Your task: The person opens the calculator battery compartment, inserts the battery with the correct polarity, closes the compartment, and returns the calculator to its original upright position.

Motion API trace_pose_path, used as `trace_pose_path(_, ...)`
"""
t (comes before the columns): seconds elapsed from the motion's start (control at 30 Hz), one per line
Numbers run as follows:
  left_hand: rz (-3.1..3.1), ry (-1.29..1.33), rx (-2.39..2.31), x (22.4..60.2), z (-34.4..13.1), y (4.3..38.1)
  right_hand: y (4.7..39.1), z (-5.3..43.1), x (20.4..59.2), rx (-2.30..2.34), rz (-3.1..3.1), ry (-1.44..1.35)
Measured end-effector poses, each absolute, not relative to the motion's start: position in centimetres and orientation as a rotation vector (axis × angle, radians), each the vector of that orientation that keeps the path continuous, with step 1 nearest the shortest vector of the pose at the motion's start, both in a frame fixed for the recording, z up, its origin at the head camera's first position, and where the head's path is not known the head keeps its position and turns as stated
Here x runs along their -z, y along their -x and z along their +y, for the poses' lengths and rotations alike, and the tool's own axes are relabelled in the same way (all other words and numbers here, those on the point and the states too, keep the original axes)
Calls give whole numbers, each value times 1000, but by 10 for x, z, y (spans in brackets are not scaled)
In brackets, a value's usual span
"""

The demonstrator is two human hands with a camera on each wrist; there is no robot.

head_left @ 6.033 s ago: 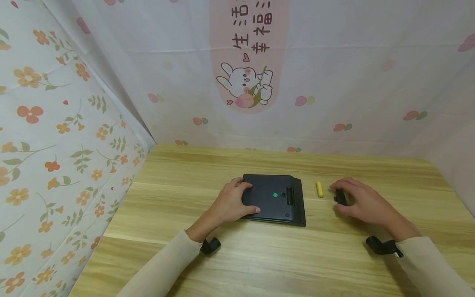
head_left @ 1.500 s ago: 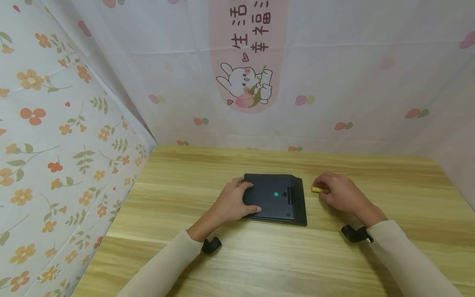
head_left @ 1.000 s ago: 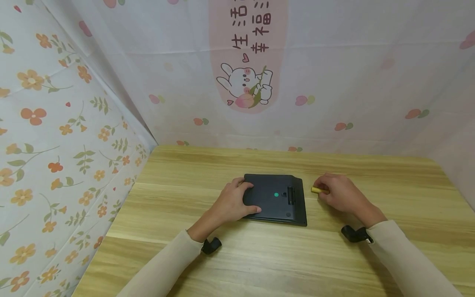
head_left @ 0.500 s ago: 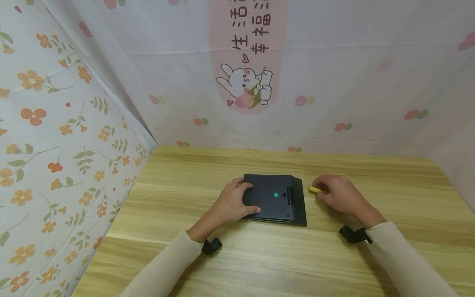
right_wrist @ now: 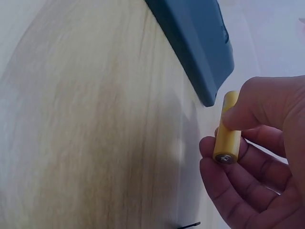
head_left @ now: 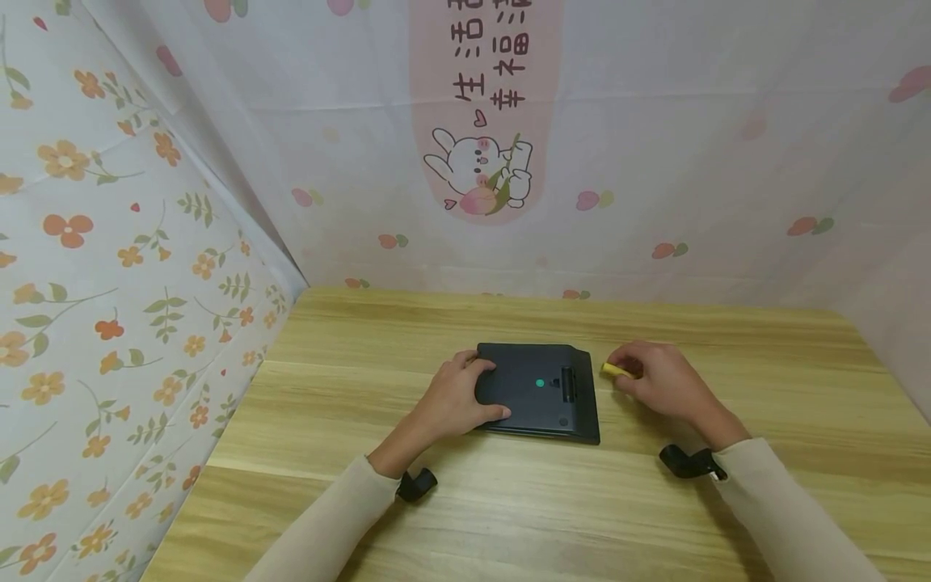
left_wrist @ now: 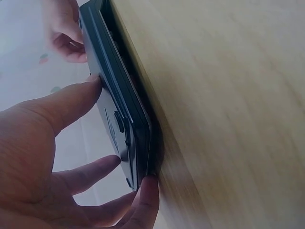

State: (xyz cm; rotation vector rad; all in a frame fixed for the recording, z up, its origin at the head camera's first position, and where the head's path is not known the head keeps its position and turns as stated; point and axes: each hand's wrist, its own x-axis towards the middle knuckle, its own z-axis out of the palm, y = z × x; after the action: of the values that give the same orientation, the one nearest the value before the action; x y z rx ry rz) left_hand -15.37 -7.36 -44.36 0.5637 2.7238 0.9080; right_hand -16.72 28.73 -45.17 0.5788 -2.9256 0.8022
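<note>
A flat dark calculator [head_left: 524, 404] lies face down on the table, its narrow battery slot [head_left: 568, 384] uncovered near the right end. My left hand [head_left: 454, 396] grips its left end; in the left wrist view the thumb presses the back and fingertips reach round the edge. Just right of the calculator, my right hand [head_left: 658, 380] pinches a yellow battery [right_wrist: 228, 138] between thumb and fingers. One metal end of the battery faces the right wrist camera. The battery is apart from the slot.
The wood-grain table [head_left: 509, 509] reaches back to a printed curtain [head_left: 655, 162], with a flowered cloth [head_left: 145, 323] at the left. A thin dark piece [right_wrist: 189, 225] shows at the bottom edge of the right wrist view; its kind is unclear.
Six seconds ago the battery lay on the table and my right hand was at a small black piece. It now holds the battery and has shifted slightly left. My left hand stayed put.
</note>
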Motion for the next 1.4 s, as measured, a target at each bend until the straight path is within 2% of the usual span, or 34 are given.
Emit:
trace_pose_path(0.93,2731,-562,-907,445,-74,156,162,284,452,-1333,-2858,-151)
trace_pose_path(1.4,2725,-542,-912,441,-73,155,165,279,453,-1431,-2831,-127)
